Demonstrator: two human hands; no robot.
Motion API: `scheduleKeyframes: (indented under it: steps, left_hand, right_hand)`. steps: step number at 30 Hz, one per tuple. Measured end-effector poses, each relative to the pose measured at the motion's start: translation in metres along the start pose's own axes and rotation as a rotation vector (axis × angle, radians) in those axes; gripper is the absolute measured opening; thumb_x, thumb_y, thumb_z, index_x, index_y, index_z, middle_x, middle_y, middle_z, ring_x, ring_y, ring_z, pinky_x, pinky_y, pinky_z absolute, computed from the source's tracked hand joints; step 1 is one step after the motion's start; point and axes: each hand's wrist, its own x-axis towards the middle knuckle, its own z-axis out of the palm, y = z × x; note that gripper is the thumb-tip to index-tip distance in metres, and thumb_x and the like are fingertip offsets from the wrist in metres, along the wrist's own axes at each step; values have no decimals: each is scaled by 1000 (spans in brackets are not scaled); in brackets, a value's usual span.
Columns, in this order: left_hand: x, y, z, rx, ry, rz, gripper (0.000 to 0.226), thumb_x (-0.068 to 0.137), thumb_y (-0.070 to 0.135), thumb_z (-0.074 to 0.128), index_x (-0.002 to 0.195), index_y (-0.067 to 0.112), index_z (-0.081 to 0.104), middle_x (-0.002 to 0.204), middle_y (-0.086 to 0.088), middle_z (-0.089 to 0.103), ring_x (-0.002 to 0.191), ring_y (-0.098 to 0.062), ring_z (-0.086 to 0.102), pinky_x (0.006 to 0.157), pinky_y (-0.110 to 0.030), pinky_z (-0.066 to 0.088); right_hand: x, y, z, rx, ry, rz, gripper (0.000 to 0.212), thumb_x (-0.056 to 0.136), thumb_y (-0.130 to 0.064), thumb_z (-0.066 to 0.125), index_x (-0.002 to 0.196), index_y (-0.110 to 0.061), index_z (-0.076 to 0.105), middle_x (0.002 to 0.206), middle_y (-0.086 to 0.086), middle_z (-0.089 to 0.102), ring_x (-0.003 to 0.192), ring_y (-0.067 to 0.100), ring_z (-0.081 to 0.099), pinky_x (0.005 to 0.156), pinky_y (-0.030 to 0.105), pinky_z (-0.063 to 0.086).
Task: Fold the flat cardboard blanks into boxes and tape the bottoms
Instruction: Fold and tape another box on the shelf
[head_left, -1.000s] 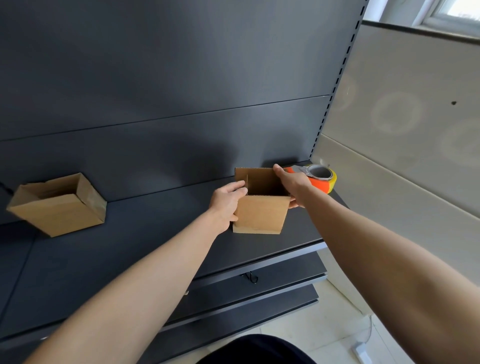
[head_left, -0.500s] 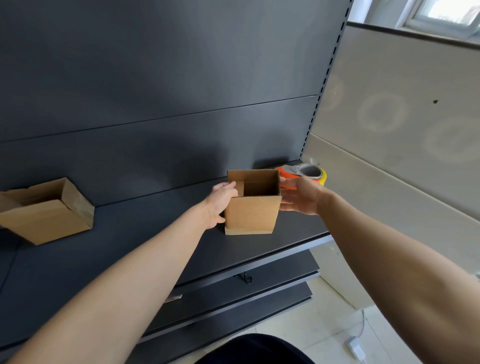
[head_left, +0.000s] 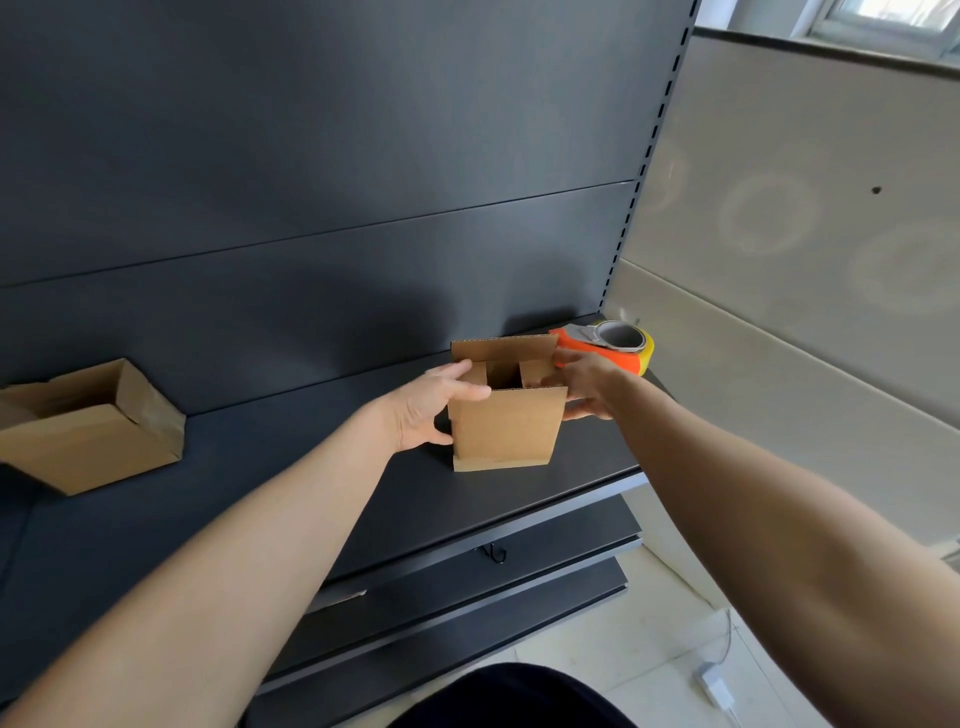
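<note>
Behind the small box (head_left: 506, 415), your tape dispenser (head_left: 610, 347) is partly hidden: only its orange body and grey ring show above your right hand (head_left: 584, 384). Left of the small box and well apart from it, the second box (head_left: 91, 423) lies tipped on the dark shelf (head_left: 260, 483), its left part cut off by the frame edge. The bottom of the small box cannot be seen, so whether it is taped cannot be told.

The small box stands upright on the shelf, near the front edge, directly between your hands. Your left hand (head_left: 428, 408) grasps its left wall, fingers hooked over the top rim. Your right hand presses against its right wall, fingers spread; much of the palm is hidden behind the cardboard. Both forearms reach forward, converging on the small box.
</note>
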Motion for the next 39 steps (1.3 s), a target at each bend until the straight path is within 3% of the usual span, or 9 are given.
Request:
scheduleKeyframes:
  steps: [3, 6, 9, 15, 18, 24, 28, 32, 39]
  left_hand:
    - [2, 0, 0, -10, 48, 30, 65, 86, 22, 69, 143, 28, 39, 145, -1, 37, 133, -27, 34, 109, -60, 29]
    - [3, -1, 7, 91, 180, 111, 45, 85, 22, 71, 125, 26, 51, 137, -1, 37, 118, -24, 44, 94, -47, 43]
    - [8, -7, 16, 284, 313, 205, 42, 82, 21, 74, 115, 19, 47, 130, 0, 32, 112, -20, 44, 88, -36, 45]
    - [12, -9, 22, 309, 432, 240, 71, 79, 14, 77, 126, 22, 25, 129, -2, 32, 108, -16, 41, 85, -27, 38]
    - [10, -7, 20, 286, 378, 257, 92, 78, 12, 77, 143, 35, 17, 126, 0, 29, 112, -16, 40, 88, -29, 38]
    - [8, -10, 20, 283, 376, 301, 41, 79, 12, 76, 114, 22, 58, 119, -2, 30, 106, -15, 42, 89, -24, 39]
    - [8, -13, 20, 268, 356, 279, 28, 81, 15, 75, 108, 20, 66, 118, -2, 29, 104, -13, 41, 87, -17, 36]
    - [12, -15, 18, 245, 365, 272, 17, 81, 20, 76, 98, 22, 70, 116, -1, 32, 100, -13, 45, 98, -26, 41]
    - [29, -6, 19, 289, 360, 307, 19, 76, 15, 78, 75, 20, 60, 125, -2, 42, 103, -12, 47, 90, -27, 44]
  right_hand:
    - [2, -1, 0, 115, 68, 34, 32, 102, -12, 41, 132, -23, 47, 109, 7, 57, 98, 26, 61, 80, 43, 54]
    - [-2, -1, -1, 171, 18, 68, 14, 102, -23, 45, 109, -17, 55, 102, 7, 62, 93, 26, 63, 84, 45, 54]
    - [-1, 1, -6, 270, -64, 79, 12, 98, -24, 52, 104, -16, 57, 116, 12, 61, 97, 28, 62, 88, 47, 53]
    - [11, 0, -4, 289, -74, 93, 67, 83, -70, 50, 129, -21, 49, 125, 8, 56, 114, 33, 56, 97, 52, 47]
    - [11, -2, 0, 283, -23, 99, 59, 86, -64, 52, 125, -19, 52, 120, 9, 57, 109, 34, 58, 96, 52, 48]
    - [4, 4, 2, 271, 8, 81, 22, 93, -24, 59, 114, -17, 59, 123, 11, 59, 102, 27, 61, 84, 45, 53]
    - [2, 7, 9, 241, 52, 47, 40, 96, -15, 56, 134, -26, 50, 120, 5, 55, 101, 23, 57, 81, 45, 51]
    - [4, 3, 14, 218, 109, 42, 40, 97, -12, 54, 134, -26, 50, 121, 6, 53, 102, 24, 54, 78, 47, 52]
    - [5, 3, 21, 142, 207, -4, 36, 100, -16, 47, 134, -25, 51, 116, 6, 51, 96, 22, 53, 76, 42, 53]
